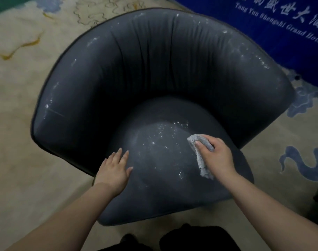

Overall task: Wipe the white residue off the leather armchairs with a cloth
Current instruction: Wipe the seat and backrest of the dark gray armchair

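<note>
A patterned beige carpet [27, 160] fills the frame's edges, with a blue banner [263, 24] in the upper right, and a dark grey leather armchair [154, 69] takes up the centre, its curved back and arms streaked with white residue [165, 134] that is thickest on the seat cushion at centre right. At lower centre left, the left hand [114, 171] lies flat on the seat's left edge with fingers straight and spread. At centre right the right hand [216, 156] grips a grey cloth [201, 154], which is bunched under the fingers and thumb, pressed to the seat just right of the residue, its tail hanging toward the frame's bottom.
</note>
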### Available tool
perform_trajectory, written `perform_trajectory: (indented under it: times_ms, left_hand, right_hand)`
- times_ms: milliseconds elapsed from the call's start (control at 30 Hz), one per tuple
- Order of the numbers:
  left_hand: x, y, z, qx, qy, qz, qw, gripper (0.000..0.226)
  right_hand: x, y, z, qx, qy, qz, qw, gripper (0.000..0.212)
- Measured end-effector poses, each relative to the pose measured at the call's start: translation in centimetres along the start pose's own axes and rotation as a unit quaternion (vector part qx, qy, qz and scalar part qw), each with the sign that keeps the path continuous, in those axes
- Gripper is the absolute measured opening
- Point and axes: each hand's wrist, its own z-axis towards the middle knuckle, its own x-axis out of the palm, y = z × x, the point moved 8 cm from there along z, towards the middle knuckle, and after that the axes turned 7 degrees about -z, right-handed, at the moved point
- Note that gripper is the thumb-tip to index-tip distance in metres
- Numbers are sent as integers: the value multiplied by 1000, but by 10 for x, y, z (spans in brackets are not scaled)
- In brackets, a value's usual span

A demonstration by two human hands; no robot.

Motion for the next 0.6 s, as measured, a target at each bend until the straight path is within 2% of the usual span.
perform_trajectory:
  times_ms: [267, 467, 600]
  left_hand:
    - [49, 35, 82, 7, -24, -13, 1000, 75]
    - [68, 43, 145, 43, -86, -36, 995, 76]
    - [85, 52, 166, 56, -121, -24, 991, 79]
  right_hand:
    - [87, -19, 55, -64, 7, 34, 997, 18]
    - [157, -18, 107, -137, 45, 47, 988, 15]
    - [201, -20, 142, -192, 25, 17, 981, 19]
